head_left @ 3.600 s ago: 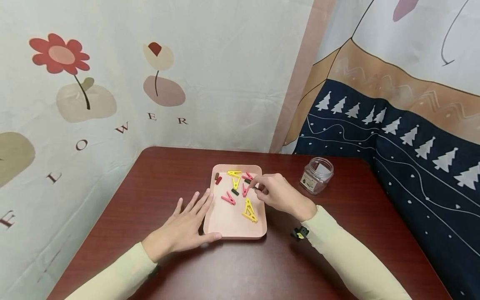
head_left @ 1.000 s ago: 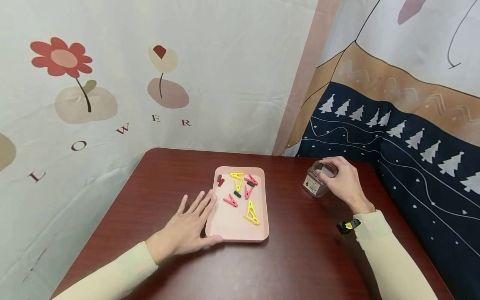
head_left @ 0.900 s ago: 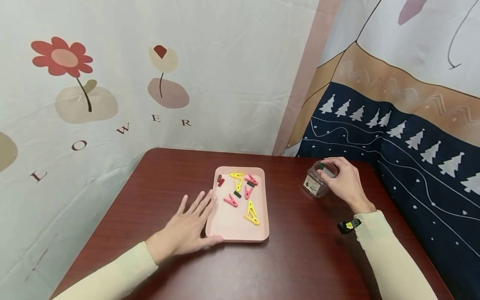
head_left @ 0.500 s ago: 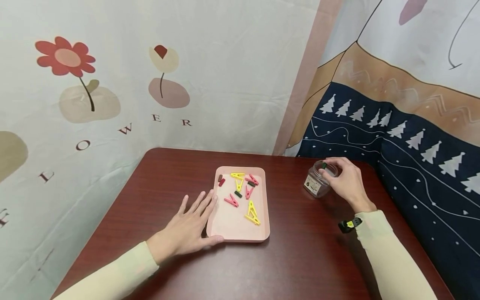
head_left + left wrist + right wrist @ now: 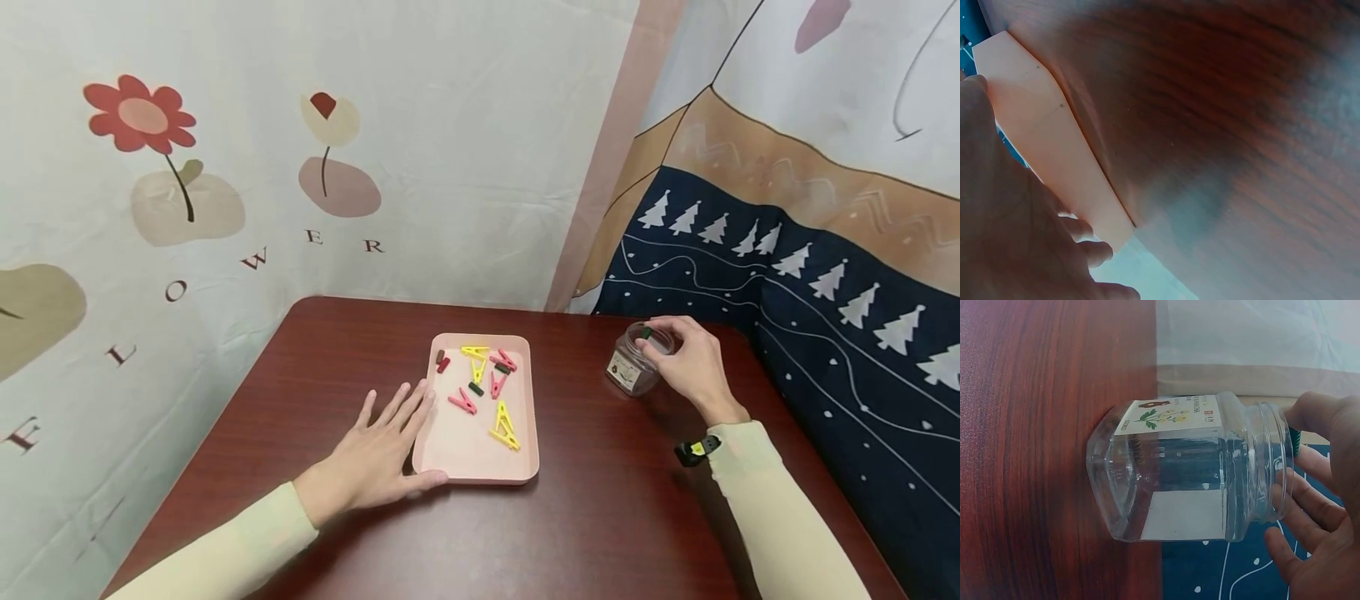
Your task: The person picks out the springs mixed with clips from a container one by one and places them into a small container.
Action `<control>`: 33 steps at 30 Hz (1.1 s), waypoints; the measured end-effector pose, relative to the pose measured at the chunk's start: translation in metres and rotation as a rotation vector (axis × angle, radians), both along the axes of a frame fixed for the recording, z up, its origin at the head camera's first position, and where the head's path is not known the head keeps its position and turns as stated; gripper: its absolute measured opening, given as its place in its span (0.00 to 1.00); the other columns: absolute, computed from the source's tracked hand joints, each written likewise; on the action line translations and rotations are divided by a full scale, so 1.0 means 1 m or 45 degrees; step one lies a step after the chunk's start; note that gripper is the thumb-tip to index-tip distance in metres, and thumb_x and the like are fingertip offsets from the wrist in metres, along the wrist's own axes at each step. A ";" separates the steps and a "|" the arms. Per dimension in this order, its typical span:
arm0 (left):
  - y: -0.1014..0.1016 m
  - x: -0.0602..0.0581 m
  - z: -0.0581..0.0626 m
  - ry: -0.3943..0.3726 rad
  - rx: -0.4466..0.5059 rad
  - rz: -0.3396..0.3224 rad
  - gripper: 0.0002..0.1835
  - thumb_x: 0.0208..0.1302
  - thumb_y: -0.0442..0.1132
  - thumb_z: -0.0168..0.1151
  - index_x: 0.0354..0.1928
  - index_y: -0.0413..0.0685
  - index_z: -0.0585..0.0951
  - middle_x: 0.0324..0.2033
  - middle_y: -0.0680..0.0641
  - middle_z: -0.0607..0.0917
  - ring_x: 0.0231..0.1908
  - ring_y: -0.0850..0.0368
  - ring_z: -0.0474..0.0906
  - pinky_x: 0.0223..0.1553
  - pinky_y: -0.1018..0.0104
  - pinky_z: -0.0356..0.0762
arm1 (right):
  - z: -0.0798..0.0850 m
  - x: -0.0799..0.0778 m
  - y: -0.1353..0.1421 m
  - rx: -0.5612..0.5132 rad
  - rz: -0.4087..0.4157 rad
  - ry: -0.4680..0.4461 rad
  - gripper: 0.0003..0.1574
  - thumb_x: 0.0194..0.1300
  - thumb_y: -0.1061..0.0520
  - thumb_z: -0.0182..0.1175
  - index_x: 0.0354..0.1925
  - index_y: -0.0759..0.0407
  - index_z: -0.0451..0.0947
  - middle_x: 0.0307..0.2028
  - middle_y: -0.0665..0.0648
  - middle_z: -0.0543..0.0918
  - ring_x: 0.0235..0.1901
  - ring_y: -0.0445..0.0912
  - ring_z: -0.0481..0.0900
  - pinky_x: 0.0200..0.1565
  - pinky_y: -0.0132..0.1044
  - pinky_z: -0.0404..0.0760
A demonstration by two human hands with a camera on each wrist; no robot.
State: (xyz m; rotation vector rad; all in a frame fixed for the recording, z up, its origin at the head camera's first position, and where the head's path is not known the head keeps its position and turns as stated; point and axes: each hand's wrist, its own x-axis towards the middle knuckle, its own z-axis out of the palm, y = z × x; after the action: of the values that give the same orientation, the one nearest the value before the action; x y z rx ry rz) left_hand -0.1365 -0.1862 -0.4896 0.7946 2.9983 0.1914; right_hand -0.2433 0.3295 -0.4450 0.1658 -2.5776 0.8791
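My right hand pinches a small dark green ribbed piece between thumb and finger at the mouth of a clear labelled jar. Other fingers of this hand lie by the jar's rim. The jar stands upright on the table; a dark toothed shape shows through its wall. My left hand rests spread against the left edge of a pink tray. On the tray lie yellow clothespins, pink clothespins, dark green pieces and small reddish-brown pieces.
The brown table runs back to a light flower-print cloth. A dark blue cloth with white trees hangs behind and to the right of the jar. A band with a yellow-and-black device sits at the right wrist.
Since the earliest frame, my right hand has moved right from the tray to the jar's mouth, carrying the small dark piece. Within the last second it barely shifts. The left hand stays at the tray.
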 end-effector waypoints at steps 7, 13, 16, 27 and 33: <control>0.000 0.000 -0.001 -0.015 0.003 0.003 0.66 0.74 0.85 0.58 0.96 0.45 0.56 0.96 0.42 0.53 0.94 0.33 0.54 0.89 0.16 0.50 | -0.001 0.001 -0.003 -0.013 -0.002 -0.041 0.31 0.78 0.47 0.79 0.72 0.57 0.87 0.67 0.68 0.89 0.64 0.64 0.87 0.66 0.56 0.91; 0.000 -0.001 0.000 -0.007 0.005 0.000 0.66 0.75 0.85 0.58 0.95 0.44 0.57 0.96 0.42 0.54 0.94 0.33 0.54 0.89 0.16 0.50 | 0.000 0.001 -0.003 -0.035 0.004 -0.044 0.39 0.77 0.44 0.80 0.77 0.55 0.84 0.70 0.68 0.88 0.67 0.65 0.86 0.70 0.71 0.87; 0.000 -0.001 0.000 -0.001 0.005 -0.002 0.66 0.74 0.85 0.59 0.95 0.44 0.57 0.96 0.41 0.54 0.94 0.33 0.55 0.89 0.16 0.50 | -0.001 0.001 -0.003 -0.029 0.006 -0.033 0.38 0.76 0.44 0.80 0.77 0.55 0.84 0.69 0.68 0.88 0.66 0.65 0.86 0.69 0.70 0.87; 0.001 0.000 0.003 0.004 0.014 0.001 0.66 0.74 0.84 0.61 0.95 0.44 0.57 0.96 0.41 0.54 0.94 0.32 0.56 0.88 0.16 0.51 | -0.001 0.000 -0.004 -0.031 0.015 -0.028 0.38 0.77 0.45 0.80 0.76 0.56 0.84 0.70 0.69 0.87 0.67 0.66 0.85 0.69 0.72 0.87; 0.001 0.001 0.002 -0.008 0.011 0.004 0.66 0.74 0.85 0.59 0.95 0.44 0.57 0.96 0.41 0.54 0.94 0.33 0.55 0.88 0.16 0.51 | -0.004 0.001 -0.004 -0.022 0.006 -0.048 0.37 0.78 0.45 0.79 0.76 0.56 0.84 0.71 0.69 0.85 0.68 0.67 0.84 0.70 0.73 0.86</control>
State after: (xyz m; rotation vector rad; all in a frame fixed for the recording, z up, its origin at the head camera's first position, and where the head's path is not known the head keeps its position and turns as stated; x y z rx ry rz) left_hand -0.1354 -0.1852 -0.4880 0.7888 2.9950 0.2063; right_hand -0.2425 0.3259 -0.4492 0.1522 -2.6043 0.9140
